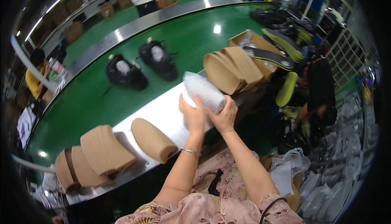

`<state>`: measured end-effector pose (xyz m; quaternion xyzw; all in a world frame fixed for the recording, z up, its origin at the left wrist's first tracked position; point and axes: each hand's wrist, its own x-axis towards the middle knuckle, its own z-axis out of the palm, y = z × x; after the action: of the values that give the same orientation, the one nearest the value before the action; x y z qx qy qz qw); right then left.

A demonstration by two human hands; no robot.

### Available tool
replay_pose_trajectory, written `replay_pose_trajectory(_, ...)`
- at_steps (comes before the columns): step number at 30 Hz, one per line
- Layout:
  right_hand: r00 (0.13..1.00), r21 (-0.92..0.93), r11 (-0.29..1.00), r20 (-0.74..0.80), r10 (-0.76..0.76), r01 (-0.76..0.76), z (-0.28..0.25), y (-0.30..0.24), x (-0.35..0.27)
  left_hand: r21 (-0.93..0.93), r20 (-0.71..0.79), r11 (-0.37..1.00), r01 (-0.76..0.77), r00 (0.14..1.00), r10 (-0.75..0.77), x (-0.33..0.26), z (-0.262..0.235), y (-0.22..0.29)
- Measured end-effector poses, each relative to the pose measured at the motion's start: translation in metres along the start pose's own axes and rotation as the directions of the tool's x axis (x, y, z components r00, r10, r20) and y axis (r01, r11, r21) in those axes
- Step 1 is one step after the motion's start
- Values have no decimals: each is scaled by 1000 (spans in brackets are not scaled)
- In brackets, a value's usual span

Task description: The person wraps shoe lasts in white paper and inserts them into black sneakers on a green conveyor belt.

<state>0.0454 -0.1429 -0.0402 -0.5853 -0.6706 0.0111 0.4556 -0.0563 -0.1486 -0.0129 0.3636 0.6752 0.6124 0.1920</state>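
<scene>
Just above the metal shelf point(173, 110) I hold a bundle wrapped in white paper point(203, 90), rounded and tapering toward its far end. My right hand point(224, 115) is closed round its near right end. My left hand point(193, 116), slightly blurred, grips it from the left and near side; some of its fingers are hidden. A single curved brown cardboard shoe form point(150, 139) lies on the shelf, left of my left forearm. Beyond my right hand, nested brown cardboard forms point(234, 70) stand close to the bundle.
More nested cardboard forms point(106, 150) sit at the shelf's left end. Two black shoes point(159, 61) rest on the green table. At right are a cardboard box point(258, 41), insoles point(283, 43) and dark shoes point(277, 16). A person in dark clothes point(321, 85) bends down nearby.
</scene>
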Motion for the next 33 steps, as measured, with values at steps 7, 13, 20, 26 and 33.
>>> replay_pose_trajectory(7, 977, -174, 971, 109, 182, -161, -9, -22, -18, -208, 286, 797, -568, 743, 604, -73, -119, 73)
replay_pose_trajectory(13, 862, 340, 919, 383, -332, 202, -63, -120, -66, -39, -27, 970, -240, 971, 239, -37, -209, 22)
replay_pose_trajectory(20, 806, 401, 895, 585, -86, -196, -16, -145, -105, 6, -42, 992, 127, 991, -126, -36, -213, -32)
replay_pose_trajectory(26, 665, 636, 197, 729, 162, -746, -56, -116, -89, -564, 441, 663, 492, 858, -262, -28, -207, -5)
replay_pose_trajectory(33, 831, 803, 247, 469, 299, -542, -121, -70, -116, -454, 708, 715, 531, 702, -72, -60, -152, 38)
